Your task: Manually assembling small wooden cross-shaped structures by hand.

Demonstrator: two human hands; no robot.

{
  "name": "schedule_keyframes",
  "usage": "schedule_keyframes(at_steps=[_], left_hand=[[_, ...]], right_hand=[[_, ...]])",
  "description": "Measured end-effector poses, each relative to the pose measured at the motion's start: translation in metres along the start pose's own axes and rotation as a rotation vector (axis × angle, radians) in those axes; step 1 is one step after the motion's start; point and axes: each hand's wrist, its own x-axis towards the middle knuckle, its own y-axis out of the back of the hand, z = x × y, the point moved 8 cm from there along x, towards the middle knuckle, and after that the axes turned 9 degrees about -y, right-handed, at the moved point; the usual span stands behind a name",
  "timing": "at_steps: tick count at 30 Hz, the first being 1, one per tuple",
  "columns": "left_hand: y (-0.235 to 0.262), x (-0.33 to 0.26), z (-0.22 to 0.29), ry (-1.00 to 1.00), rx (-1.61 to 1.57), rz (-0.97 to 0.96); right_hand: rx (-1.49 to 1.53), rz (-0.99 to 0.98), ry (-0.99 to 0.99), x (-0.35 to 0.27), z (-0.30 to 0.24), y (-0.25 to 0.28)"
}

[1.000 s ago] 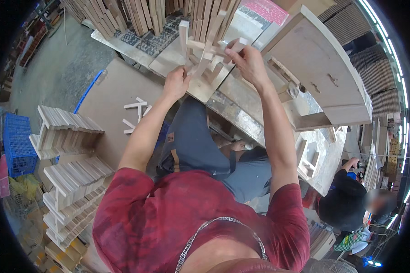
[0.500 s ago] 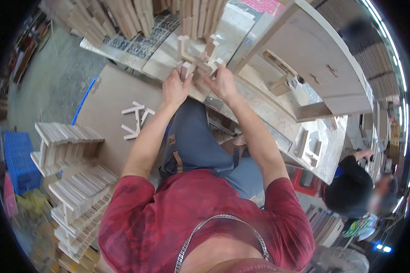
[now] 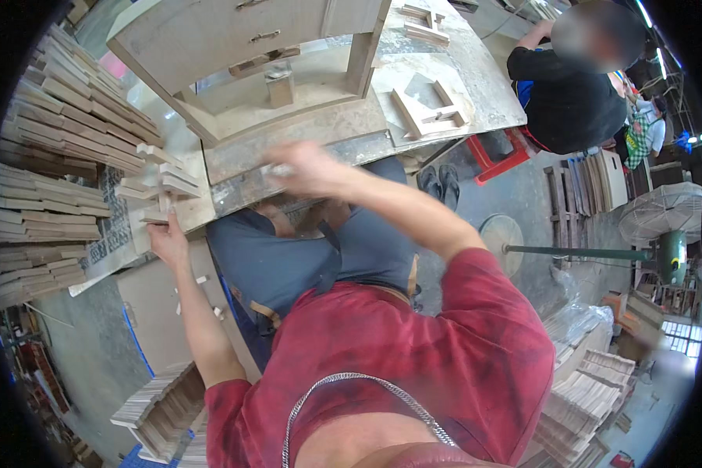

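My left hand [image 3: 169, 242] grips the near end of a small wooden frame [image 3: 166, 187], made of pale short bars joined crosswise, at the left end of the workbench. My right hand [image 3: 308, 168] is apart from it, over the bench's front edge, before a large wooden jig [image 3: 234, 58]. Motion smears its fingers; a pale bit shows at their tips, too blurred to name. Another wooden frame [image 3: 433, 117] lies on the bench to the right of the jig.
Stacks of wooden slats [image 3: 47, 203] stand at the left. A co-worker in a black shirt [image 3: 573, 101] is at the far right, by a red stool [image 3: 495, 156]. A standing fan [image 3: 663, 214] is at the right. Piled wooden pieces [image 3: 160, 409] stand at lower left.
The view has turned to the right. My right hand has let go of the small wooden frame and swung away to the right, while my left hand stays on it.
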Motion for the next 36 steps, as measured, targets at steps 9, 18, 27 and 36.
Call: schedule_keyframes(at_steps=[9,18,27,36], left_hand=[[0.088,-0.057,-0.025,0.055,0.358,0.26],[0.15,-0.2,-0.137,0.741,0.77,-0.413],[0.107,-0.23,-0.192,0.814,0.713,-0.503],[0.26,-0.162,-0.007,0.246,-0.09,0.664]], right_hand=[[-0.734,0.188,-0.447,-0.172,0.278,0.264],[-1.044,0.062,-0.318,-0.144,0.238,0.252],[-0.493,0.354,-0.527,-0.17,0.136,0.286],[0.468,-0.188,-0.591,-0.085,0.02,0.037]])
